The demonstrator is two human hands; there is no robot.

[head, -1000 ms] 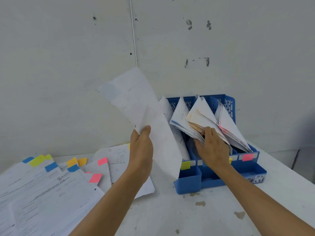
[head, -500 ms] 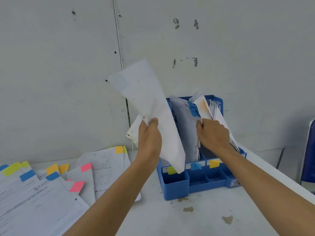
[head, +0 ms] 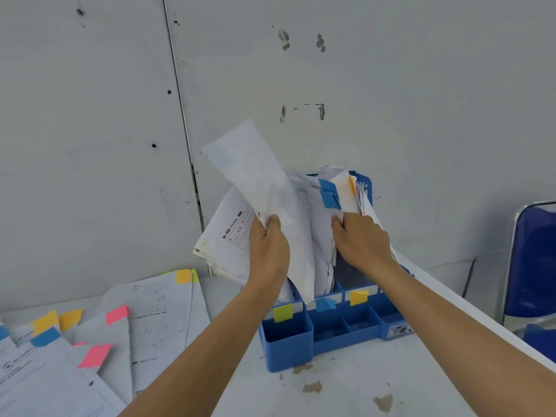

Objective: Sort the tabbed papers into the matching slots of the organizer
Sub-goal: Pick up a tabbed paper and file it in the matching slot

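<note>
Matt blue plastic organizer (head: 287, 341), thin creased paper sheet (head: 264, 188), chipped painted table (head: 346, 392)

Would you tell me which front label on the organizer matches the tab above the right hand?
The blue label, between the yellow label and the orange label; that tab is blue too.

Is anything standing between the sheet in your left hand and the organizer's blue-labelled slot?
Yes: blue-tabbed papers stand in that slot, directly beyond the sheet and its lower edge. The right hand grips the stack beside them, and a dark gap shows between.
</note>
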